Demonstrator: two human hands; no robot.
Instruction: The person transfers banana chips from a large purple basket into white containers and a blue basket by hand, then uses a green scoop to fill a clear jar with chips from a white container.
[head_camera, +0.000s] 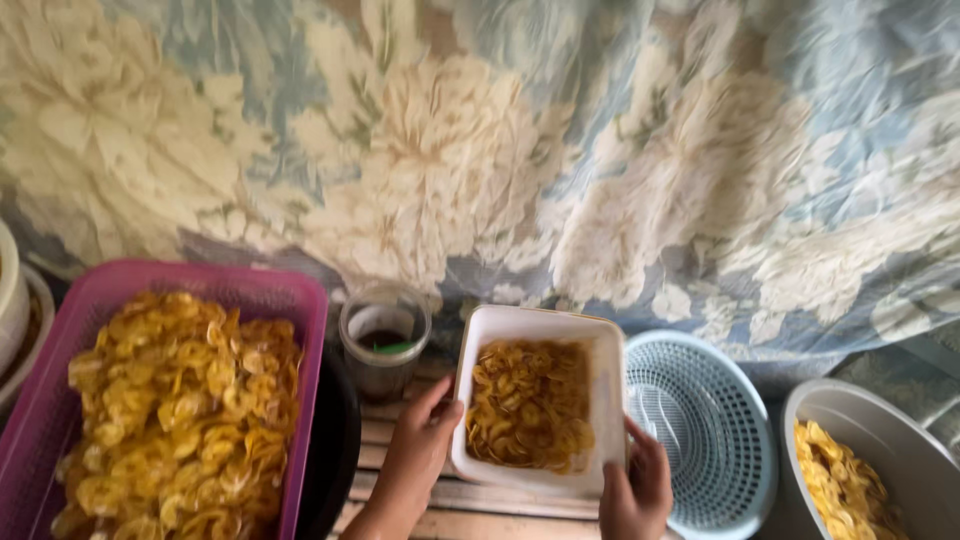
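A good deal is slipping out of sight from where I am standing: the bottom edge is cutting off both forearms, the pink basket (300, 330) is running off the lower left corner, and the grey bowl (880, 440) at the far right is showing only its near half. At the far left a pale round vessel (10, 300) is peeking in, too cropped to identify. The left hand (420, 450) is gripping the left rim of a white rectangular tub (610, 400), thumb curling over the edge, while the right hand (635, 485) is clasping the tub's lower right corner, its fingers wrapping the rim (the fingertips underneath are hidden). The tub is sitting tilted between the two hands, over pale wooden slats (470, 495), and it is holding a shallow layer of yellow fried chips (525, 405). The pink basket is brimming with a much larger heap of the same chips, and it seems to be resting on a dark round pan (340, 440), though the blur is making that hard to confirm. Behind the tub a clear plastic cup (385, 345) is holding something dark with a green scrap. A light blue mesh basket (710, 430) is lying just right of the tub, and a floral cloth (480, 140) is hanging behind it all.
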